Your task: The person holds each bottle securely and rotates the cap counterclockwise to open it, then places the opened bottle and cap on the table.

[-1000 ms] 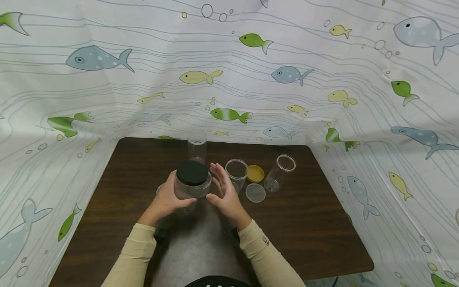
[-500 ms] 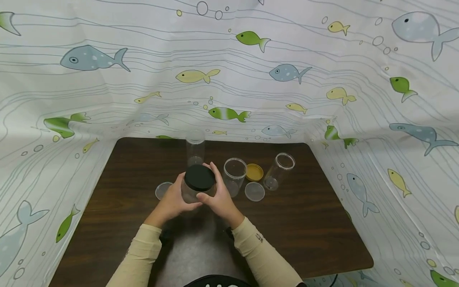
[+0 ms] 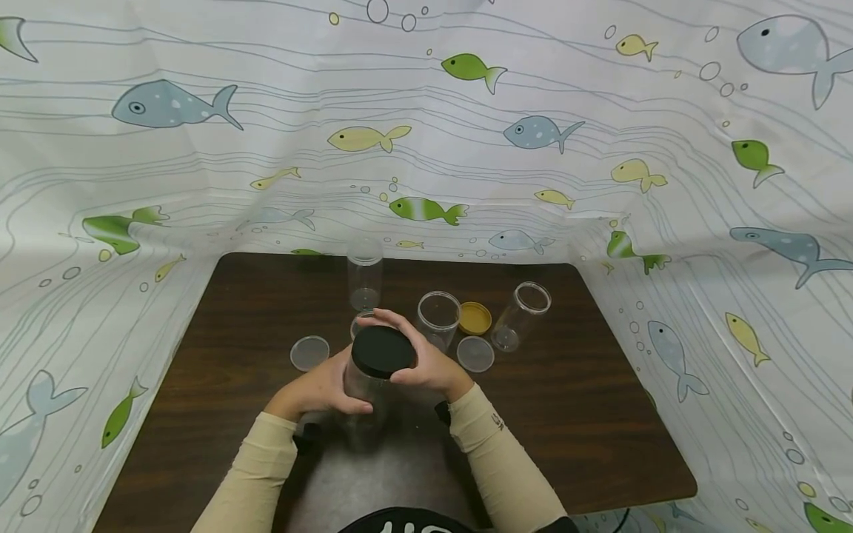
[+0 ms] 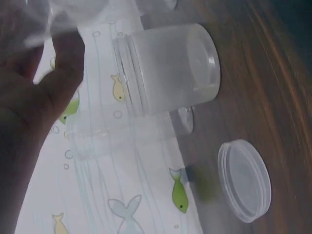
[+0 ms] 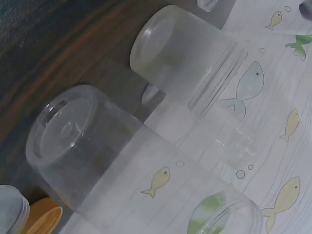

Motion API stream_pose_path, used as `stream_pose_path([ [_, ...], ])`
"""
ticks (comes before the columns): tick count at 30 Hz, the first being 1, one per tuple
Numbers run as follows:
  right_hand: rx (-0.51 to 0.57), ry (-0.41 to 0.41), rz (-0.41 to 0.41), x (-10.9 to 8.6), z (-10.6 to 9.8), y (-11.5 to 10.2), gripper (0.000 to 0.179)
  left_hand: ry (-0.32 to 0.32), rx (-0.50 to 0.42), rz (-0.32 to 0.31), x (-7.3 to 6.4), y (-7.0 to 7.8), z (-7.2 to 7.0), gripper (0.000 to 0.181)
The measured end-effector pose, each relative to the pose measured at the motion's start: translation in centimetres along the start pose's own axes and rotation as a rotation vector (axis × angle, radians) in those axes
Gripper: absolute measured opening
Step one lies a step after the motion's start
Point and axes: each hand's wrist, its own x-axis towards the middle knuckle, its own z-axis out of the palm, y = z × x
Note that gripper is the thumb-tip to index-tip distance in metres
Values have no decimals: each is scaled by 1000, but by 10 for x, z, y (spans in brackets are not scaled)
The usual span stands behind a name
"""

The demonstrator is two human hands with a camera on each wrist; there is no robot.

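Observation:
Close to the body in the head view, a clear jar with a black lid (image 3: 383, 352) is held in both hands. My left hand (image 3: 323, 389) grips the clear jar body (image 3: 363, 389) from the left, thumb at the front. With curled fingers, my right hand (image 3: 429, 363) holds the black lid, thumb on its near edge. Part of my left hand (image 4: 44, 92) shows dark at the left of the left wrist view. Just beyond the held jar stands a short open jar (image 4: 170, 68), mostly covered by the hands in the head view.
A translucent lid (image 3: 309, 353) lies left of the hands. Behind them stands a tall clear jar (image 3: 365, 277). To the right are a wide open jar (image 3: 438, 314), a yellow lid (image 3: 474, 318), another translucent lid (image 3: 476, 354) and a slim jar (image 3: 523, 318). A fish-print sheet rises behind the table (image 3: 566, 429).
My right hand has come from apart, fingers spread, to hold the black lid. The jar has moved toward the body and slightly right, so the short jar behind it now partly shows.

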Motion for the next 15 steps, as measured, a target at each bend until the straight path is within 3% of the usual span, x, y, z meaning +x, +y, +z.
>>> stream_pose_path([
  [4, 26, -54, 18, -1, -5, 0, 119, -58, -42, 6, 0, -1, 0, 105],
  [15, 63, 54, 26, -4, -5, 6, 121, 0, -76, 58, 4, -4, 0, 109],
])
